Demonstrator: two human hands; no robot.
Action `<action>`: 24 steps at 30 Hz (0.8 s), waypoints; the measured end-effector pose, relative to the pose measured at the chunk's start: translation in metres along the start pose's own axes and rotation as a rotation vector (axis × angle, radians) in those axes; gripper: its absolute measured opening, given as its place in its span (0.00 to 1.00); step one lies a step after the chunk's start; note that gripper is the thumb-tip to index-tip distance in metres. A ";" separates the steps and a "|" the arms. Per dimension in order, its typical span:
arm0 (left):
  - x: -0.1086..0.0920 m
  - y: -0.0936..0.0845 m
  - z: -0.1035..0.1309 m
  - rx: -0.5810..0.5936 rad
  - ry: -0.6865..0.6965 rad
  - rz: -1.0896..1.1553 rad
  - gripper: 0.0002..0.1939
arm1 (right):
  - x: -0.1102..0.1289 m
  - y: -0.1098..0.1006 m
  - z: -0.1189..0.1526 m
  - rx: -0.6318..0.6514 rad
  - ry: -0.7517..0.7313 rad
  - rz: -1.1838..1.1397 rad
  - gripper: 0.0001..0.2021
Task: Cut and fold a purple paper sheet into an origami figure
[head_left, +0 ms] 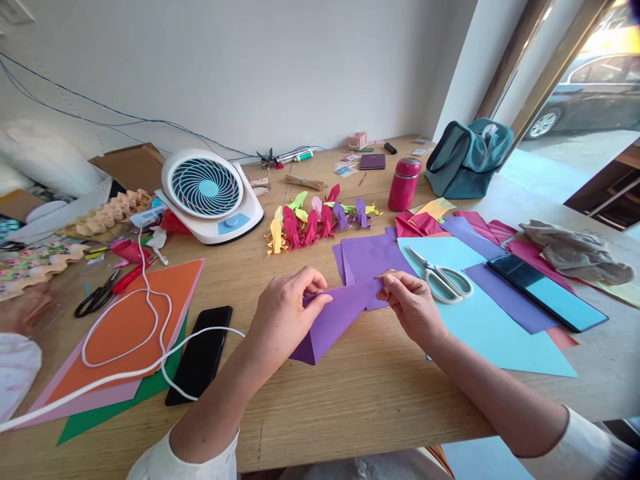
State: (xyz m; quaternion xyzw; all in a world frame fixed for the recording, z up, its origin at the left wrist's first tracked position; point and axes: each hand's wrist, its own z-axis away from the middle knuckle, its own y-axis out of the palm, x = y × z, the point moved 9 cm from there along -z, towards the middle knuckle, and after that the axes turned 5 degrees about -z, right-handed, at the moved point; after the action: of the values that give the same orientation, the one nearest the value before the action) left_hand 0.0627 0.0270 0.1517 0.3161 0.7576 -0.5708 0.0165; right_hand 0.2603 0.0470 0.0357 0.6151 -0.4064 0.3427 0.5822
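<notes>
A folded sheet of purple paper is stretched between my two hands above the wooden table. My left hand pinches its upper left edge between thumb and fingers. At the opposite corner, my right hand grips the tip. Just behind lie more purple sheets, partly covered by the held piece. White-handled scissors rest on a light blue sheet to the right of my right hand. Farther back sits a cluster of small folded paper shapes in red, yellow, green, pink and purple.
At the left, a white cable crosses orange paper and a black phone. A fan heater, a red thermos and a teal bag stand behind. Another phone lies right. Another person's hand shows far left.
</notes>
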 end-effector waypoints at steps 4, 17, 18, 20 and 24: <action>-0.001 0.000 0.000 -0.001 0.022 -0.007 0.10 | -0.002 -0.001 0.000 -0.002 0.005 0.027 0.15; -0.015 -0.003 -0.001 0.019 0.214 -0.158 0.06 | -0.004 -0.001 0.002 -0.012 0.001 -0.012 0.14; -0.015 -0.003 -0.001 0.037 0.218 -0.163 0.05 | -0.004 0.000 0.003 -0.008 -0.010 0.001 0.13; -0.015 -0.003 0.000 0.068 0.220 -0.175 0.06 | -0.001 0.002 0.004 0.007 -0.043 0.038 0.11; -0.011 -0.005 0.001 0.086 0.211 -0.196 0.06 | 0.008 0.006 0.005 0.034 -0.122 0.102 0.10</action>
State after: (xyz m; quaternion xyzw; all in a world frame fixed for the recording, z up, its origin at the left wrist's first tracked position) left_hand 0.0692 0.0203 0.1598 0.2993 0.7573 -0.5651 -0.1326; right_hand 0.2577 0.0409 0.0449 0.6230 -0.4663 0.3407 0.5275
